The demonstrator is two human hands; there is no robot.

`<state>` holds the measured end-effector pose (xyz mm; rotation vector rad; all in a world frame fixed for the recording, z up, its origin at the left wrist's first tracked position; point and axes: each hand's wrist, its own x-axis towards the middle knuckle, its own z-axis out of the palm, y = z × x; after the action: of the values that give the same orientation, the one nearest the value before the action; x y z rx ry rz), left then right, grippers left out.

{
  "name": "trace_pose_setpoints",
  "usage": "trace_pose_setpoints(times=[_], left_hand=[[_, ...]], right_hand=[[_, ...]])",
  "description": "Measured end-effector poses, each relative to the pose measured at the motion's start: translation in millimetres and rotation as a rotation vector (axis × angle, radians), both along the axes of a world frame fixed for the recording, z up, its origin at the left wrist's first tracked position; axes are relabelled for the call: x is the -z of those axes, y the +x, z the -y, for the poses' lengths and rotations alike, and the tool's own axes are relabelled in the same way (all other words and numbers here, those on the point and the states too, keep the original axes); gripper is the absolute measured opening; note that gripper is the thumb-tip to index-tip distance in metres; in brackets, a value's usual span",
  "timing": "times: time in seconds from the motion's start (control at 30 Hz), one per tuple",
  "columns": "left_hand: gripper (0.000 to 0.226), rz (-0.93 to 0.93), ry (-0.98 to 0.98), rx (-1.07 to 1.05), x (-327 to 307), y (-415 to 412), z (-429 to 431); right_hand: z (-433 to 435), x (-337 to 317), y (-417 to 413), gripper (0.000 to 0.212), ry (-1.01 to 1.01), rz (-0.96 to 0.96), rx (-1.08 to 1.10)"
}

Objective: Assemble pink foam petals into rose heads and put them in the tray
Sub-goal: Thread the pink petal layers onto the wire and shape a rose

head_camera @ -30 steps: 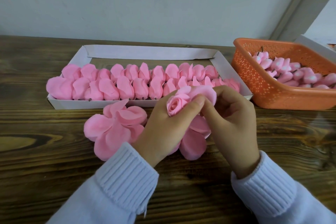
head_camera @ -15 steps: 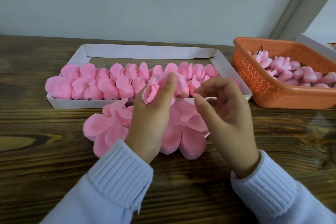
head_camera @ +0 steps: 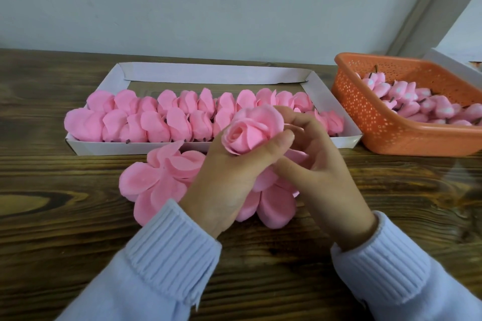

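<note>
1. Rose head in pink foam is held above the desk in a worker's left hand. The grip is closed round the flower's base, with the thumb pressed on an outer petal.
2. Right hand sits at 3 o'clock of the bloom, fingers curled against the outermost petal. Whether that grip pinches the petal or merely touches it cannot be told.
3. Loose petals lie fanned on the desk beneath the hands and out toward 8 o'clock, likely stock for later blooms.
4. White card tray, at 12 o'clock, carries two rows of finished rose heads across nearly its full width.
5. Orange basket, at 2 o'clock, holds stemmed pink buds.
6. Step in hand appears to be wrapping and seating the outer petal. Doing it well likely means:
   - a firm left grip at the base, so the inner layers do not unwind;
   - light pressure when smoothing the petal round, since foam creases;
   - evenly overlapped edges before the flower goes to the tray.
</note>
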<state>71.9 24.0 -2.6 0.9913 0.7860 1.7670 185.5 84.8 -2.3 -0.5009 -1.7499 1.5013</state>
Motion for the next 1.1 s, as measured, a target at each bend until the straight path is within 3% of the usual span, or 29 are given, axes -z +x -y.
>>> trace_pose_setpoints(times=[0.33,0.43,0.67,0.73,0.97,1.03,1.1], left_hand=[[0.005,-0.051,0.011,-0.148,0.2,2.7,0.0],[0.023,-0.026,-0.047,-0.127,0.8,2.8,0.0],[0.04,-0.066,-0.117,-0.103,-3.5,7.8,2.0],[0.043,-0.114,-0.109,-0.086,-4.8,7.0,3.5],[0.091,-0.428,-0.115,0.017,-3.7,-6.9,4.8],[0.089,-0.469,-0.121,0.077,-5.7,-7.7,5.0],[0.069,-0.464,-0.108,0.099,-6.9,-6.7,5.7]], right_hand=[[-3.9,2.8,-1.3,0.046,-0.029,-0.027,0.061],[-3.9,2.6,-1.5,0.04,-0.075,-0.076,-0.039],[-6.3,-0.5,-0.6,0.035,-0.313,-0.172,-0.252],[-5.6,-1.7,-0.2,0.035,-0.381,-0.183,-0.283],[-5.4,-6.8,1.8,0.043,-0.574,-0.241,-0.425],[-6.4,-7.4,2.8,0.043,-0.6,-0.251,-0.432],[-6.5,-7.2,3.6,0.039,-0.608,-0.235,-0.444]])
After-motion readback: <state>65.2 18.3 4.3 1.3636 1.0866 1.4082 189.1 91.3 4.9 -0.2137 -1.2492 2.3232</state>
